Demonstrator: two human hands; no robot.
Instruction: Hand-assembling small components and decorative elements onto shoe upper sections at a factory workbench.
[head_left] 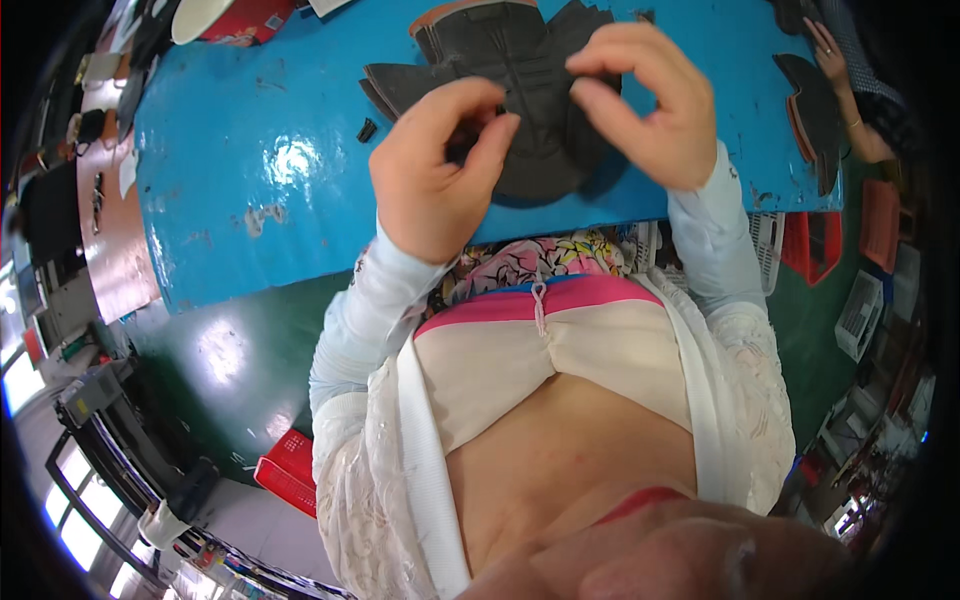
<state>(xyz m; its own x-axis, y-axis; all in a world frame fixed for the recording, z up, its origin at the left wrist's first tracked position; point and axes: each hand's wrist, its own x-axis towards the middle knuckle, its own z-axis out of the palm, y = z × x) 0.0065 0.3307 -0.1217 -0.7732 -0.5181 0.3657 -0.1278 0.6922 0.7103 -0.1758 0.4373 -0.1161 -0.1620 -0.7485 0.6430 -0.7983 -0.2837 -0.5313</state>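
Note:
A stack of dark grey cut pieces (545,150), shaped like shoe uppers, lies at the table's near edge between my hands. Over its left side is my left hand (430,170), thumb and forefinger curled toward each other in a pinch. My right hand (655,110) is above the stack's right side, its thumb and forefinger tips close together. Whatever either hand pinches is too small or too hidden to make out. An orange-edged piece (470,12) shows at the far end of the stack. To the left of it lies a small black object (367,130).
The blue tabletop (220,170) is worn. A red and white tub (232,20) stands at the far left. More dark pieces (815,125) lie at the right edge, near another person's hand (828,55). Red baskets (812,245) (290,472) are below on the green floor.

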